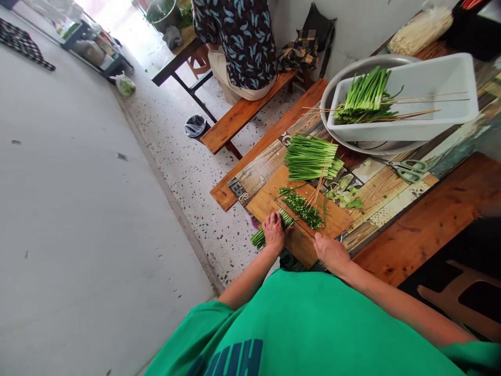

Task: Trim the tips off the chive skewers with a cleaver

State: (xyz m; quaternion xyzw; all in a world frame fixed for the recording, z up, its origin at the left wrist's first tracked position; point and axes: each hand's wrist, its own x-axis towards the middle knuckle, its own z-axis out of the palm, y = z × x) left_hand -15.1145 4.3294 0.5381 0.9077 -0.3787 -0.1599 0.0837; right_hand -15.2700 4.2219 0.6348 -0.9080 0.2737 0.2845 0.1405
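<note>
My left hand (274, 231) is closed over a bundle of garlic chives (258, 239), which lies across the near left edge of a wooden cutting board (337, 221). In my right hand (331, 253) is the handle of a knife, whose thin blade (299, 221) shows almost edge-on between the bundle and a heap of chopped chives (301, 207). Several thin skewers (316, 194) rest by the chopped heap. Past it, a larger bunch of uncut chives (312, 156) lies at the board's far side.
A white tub (434, 112) with skewered chives (368, 94) stands in a metal basin (336, 78) at the right. Green-handled scissors (412, 170) and leaf scraps (344, 193) lie on the table. Beyond, another person (245, 47) sits on a wooden bench (227, 125) near a bin (195, 127).
</note>
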